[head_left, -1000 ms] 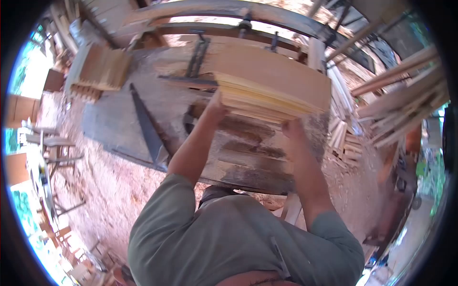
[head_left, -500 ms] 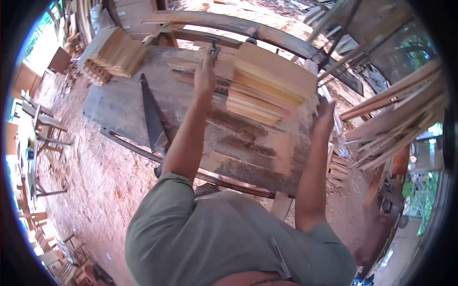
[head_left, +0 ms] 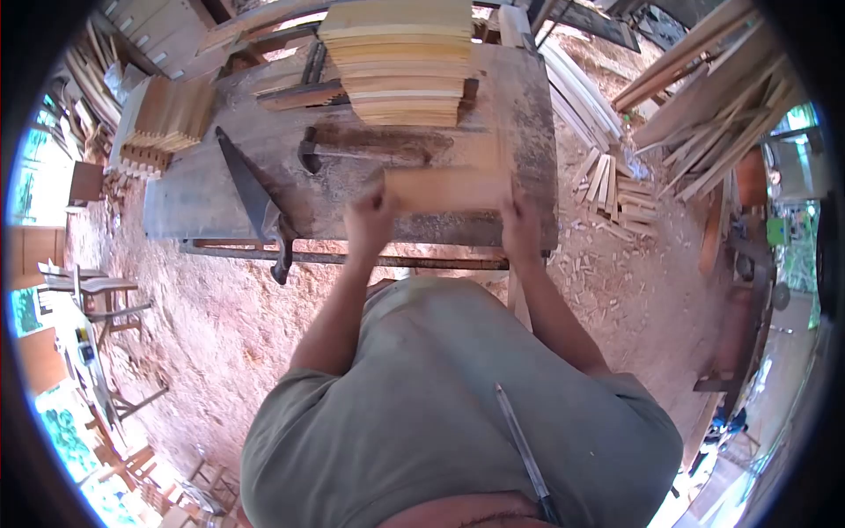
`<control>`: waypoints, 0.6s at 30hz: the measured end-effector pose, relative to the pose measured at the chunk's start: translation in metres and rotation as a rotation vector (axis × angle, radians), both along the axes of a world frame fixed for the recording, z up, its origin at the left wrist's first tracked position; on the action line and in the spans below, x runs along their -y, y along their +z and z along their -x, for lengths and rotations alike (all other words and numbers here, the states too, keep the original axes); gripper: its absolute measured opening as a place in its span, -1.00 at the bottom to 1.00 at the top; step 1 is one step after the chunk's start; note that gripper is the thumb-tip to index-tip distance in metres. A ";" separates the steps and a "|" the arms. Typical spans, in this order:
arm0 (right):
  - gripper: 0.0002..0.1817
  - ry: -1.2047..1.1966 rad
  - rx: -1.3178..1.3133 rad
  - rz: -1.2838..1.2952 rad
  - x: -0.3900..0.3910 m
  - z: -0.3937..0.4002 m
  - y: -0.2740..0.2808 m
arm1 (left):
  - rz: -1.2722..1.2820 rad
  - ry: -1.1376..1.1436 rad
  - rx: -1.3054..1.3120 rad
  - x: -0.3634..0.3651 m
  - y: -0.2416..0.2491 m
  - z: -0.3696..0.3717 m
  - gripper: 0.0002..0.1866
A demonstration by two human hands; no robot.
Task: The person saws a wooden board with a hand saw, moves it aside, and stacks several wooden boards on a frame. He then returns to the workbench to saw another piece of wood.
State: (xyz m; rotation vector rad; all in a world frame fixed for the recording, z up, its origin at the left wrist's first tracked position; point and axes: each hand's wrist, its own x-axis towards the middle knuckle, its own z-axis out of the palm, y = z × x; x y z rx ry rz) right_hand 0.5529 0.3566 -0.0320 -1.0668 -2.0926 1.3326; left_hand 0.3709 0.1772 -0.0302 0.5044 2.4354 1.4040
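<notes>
My left hand [head_left: 370,211] is closed on the left end of a short wooden board [head_left: 447,190]. At the board's other end, my right hand [head_left: 521,220] grips it too. The board is slightly blurred and held level over the near part of the workbench [head_left: 519,114]. Just beyond it lies a hammer [head_left: 310,150], its head to the left and its handle pointing right. To the left of my left hand rests a handsaw [head_left: 245,185], its handle at the bench's near edge. A tall stack of boards [head_left: 400,66] stands behind the hammer.
Another stack of notched boards [head_left: 167,114] sits on the bench's left end. Wood offcuts [head_left: 616,194] lie on the ground at right, below leaning planks [head_left: 704,114]. A wooden stool [head_left: 97,295] stands at far left. Shavings cover the ground.
Both hands have come back from the far side of the bench and now hold a board between them. The hammer, earlier at my left hand, now lies on the bench. My view has shifted.
</notes>
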 end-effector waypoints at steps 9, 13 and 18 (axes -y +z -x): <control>-0.65 -0.097 0.170 0.004 0.015 -0.058 -0.111 | 0.150 -0.052 0.064 -0.002 -0.093 -0.033 -0.59; -0.62 -0.380 0.261 -0.401 0.011 -0.050 -0.165 | 0.480 -0.151 -0.127 -0.008 -0.126 -0.028 -0.61; -0.52 -0.145 0.348 -0.167 0.020 -0.055 -0.131 | 0.369 -0.228 -0.138 -0.019 -0.113 -0.040 -0.55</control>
